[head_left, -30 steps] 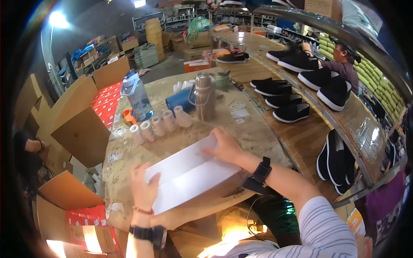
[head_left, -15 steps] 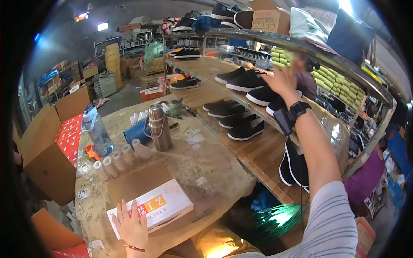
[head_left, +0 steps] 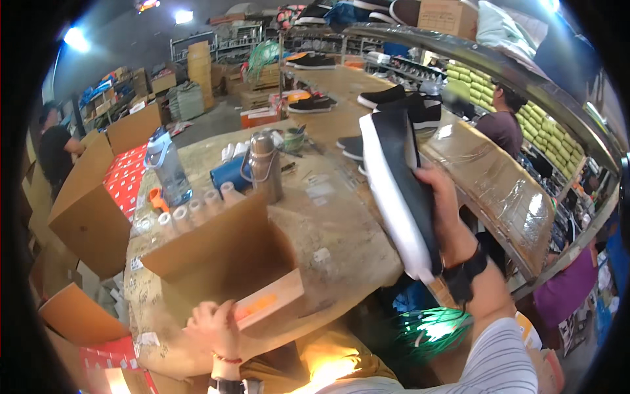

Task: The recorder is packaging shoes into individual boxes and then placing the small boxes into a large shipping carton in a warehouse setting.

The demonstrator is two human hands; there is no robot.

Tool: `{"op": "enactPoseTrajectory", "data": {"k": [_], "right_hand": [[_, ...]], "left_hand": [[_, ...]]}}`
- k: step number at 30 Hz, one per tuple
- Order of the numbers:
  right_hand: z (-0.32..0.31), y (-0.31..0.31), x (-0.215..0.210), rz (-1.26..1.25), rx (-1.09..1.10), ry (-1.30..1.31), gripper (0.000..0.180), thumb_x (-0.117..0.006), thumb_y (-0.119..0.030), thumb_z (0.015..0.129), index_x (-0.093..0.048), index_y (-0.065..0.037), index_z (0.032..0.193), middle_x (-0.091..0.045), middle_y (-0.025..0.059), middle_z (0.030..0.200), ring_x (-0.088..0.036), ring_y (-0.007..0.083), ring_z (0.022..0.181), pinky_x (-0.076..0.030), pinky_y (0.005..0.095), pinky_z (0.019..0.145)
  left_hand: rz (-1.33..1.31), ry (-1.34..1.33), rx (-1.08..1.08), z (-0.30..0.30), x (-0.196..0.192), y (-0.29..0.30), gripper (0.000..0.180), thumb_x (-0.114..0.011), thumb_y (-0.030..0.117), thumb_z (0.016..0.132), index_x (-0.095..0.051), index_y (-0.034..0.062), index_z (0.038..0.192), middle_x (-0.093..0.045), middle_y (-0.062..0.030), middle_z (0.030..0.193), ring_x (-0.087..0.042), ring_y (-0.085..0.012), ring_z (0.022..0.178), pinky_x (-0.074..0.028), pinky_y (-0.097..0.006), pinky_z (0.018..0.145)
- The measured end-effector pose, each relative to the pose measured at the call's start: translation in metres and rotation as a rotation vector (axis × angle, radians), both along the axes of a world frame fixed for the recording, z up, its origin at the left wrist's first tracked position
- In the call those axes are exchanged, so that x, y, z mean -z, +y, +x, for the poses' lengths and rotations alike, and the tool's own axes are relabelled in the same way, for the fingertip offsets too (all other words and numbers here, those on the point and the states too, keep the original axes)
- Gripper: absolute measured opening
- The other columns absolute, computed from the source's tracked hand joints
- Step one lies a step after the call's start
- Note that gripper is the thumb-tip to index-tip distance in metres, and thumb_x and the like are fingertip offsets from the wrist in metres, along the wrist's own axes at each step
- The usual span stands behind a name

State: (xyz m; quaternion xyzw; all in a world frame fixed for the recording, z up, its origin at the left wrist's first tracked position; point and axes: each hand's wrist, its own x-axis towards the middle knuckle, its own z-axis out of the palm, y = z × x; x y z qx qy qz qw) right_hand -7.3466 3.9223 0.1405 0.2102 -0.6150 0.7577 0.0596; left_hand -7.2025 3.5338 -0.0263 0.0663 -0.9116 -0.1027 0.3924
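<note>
My right hand (head_left: 445,213) is raised at the right of the workbench, wrapped round a black shoe (head_left: 410,177) with a thick white sole, held on end. Whether a second shoe is behind it I cannot tell. At the bench's near edge, my left hand (head_left: 215,323) has its fingers closed over the front wall of a cardboard shoebox (head_left: 279,297). The box stands open, its brown inside facing up and its lid (head_left: 210,240) raised at the back. Motion blurs both the shoe and the left fingers.
Left of the box are several white rolls (head_left: 197,210), a water bottle (head_left: 167,167) and a steel flask (head_left: 264,167). More black shoes (head_left: 400,105) rest on the shelf at right. A large carton (head_left: 92,213) stands at left. Two other people (head_left: 504,118) are farther off.
My right hand has come back from the shelf toward me, bringing a black shoe. The shoebox, closed under my flat left hand before, is now open with my left fingers on its front wall.
</note>
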Motion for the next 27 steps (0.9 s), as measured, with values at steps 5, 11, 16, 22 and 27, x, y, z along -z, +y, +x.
{"op": "enactPoseTrajectory", "data": {"k": [5, 11, 16, 22, 27], "right_hand": [[0.015, -0.028, 0.095, -0.576, -0.535, -0.194, 0.028, -0.058, -0.02, 0.085, -0.06, 0.0, 0.104, -0.062, 0.0065, 0.101, -0.06, 0.0149, 0.087, -0.047, 0.0272, 0.073], [0.035, -0.076, 0.161, -0.695, -0.64, -0.335, 0.025, -0.054, -0.019, 0.087, -0.059, -0.001, 0.104, -0.062, 0.0063, 0.099, -0.059, 0.0151, 0.087, -0.047, 0.0283, 0.075], [0.044, -0.098, 0.179, -0.611, -0.633, -0.326, 0.024, -0.051, -0.017, 0.088, -0.059, -0.001, 0.103, -0.062, 0.0062, 0.098, -0.059, 0.0152, 0.087, -0.046, 0.0291, 0.077], [0.057, -0.177, 0.077, 0.285, -0.107, 0.747, 0.025, -0.067, -0.005, 0.069, -0.06, -0.001, 0.093, -0.057, 0.0142, 0.108, -0.056, 0.0282, 0.097, -0.045, 0.0378, 0.084], [-0.003, -0.227, 0.113, 0.835, -0.076, 1.205, 0.017, -0.065, -0.014, 0.065, -0.064, -0.01, 0.081, -0.059, 0.0079, 0.102, -0.057, 0.0279, 0.093, -0.047, 0.0382, 0.078]], "left_hand": [[0.198, 0.08, 0.275, -0.008, -0.009, 0.054, 0.019, -0.072, 0.014, 0.062, -0.07, 0.0157, 0.081, -0.053, -0.0012, 0.08, -0.049, -0.0223, 0.082, -0.036, -0.036, 0.076], [1.294, -0.01, 0.903, -0.005, -0.068, 0.119, 0.053, -0.059, 0.007, 0.084, -0.038, -0.0034, 0.132, -0.047, -0.0141, 0.13, -0.043, -0.022, 0.121, -0.034, -0.034, 0.102], [0.32, 0.137, 0.516, -0.006, -0.063, 0.025, 0.049, -0.064, 0.001, 0.07, -0.056, 0.0053, 0.119, -0.058, -0.0121, 0.099, -0.057, -0.0286, 0.088, -0.047, -0.036, 0.077], [0.058, -0.201, 0.495, 0.003, 0.021, -0.027, 0.032, -0.056, 0.001, 0.077, -0.061, 0.005, 0.108, -0.061, -0.0081, 0.101, -0.058, -0.0281, 0.093, -0.049, -0.038, 0.077], [0.058, -0.371, 0.69, 0.006, -0.015, -0.013, 0.022, -0.064, 0.0, 0.071, -0.066, 0.0084, 0.091, -0.063, -0.0064, 0.087, -0.061, -0.0229, 0.081, -0.051, -0.03, 0.066]]}}
